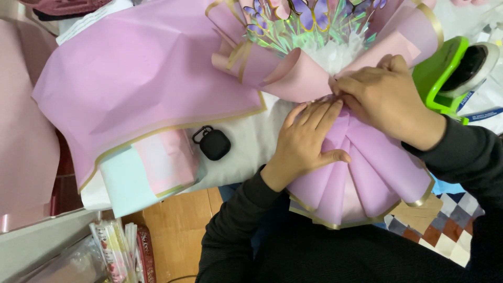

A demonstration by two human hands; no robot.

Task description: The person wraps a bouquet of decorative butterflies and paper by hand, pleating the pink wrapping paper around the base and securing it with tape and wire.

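Cluttered worktop w/ pink sheets (141, 78) & green tape dispenser (440, 73): bouquet (335, 105) lies mid-table, left hand (306, 139) flat on its pleated wrap, right hand (385, 97) pinching the waist; paper looks light, crease-prone, so grip at the waist.

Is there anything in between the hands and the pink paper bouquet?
No, nothing visible is in between. The left hand lies flat on the pleated pink wrap of the bouquet, and the right hand pinches the paper at its gathered neck. The small black case sits off to the side.
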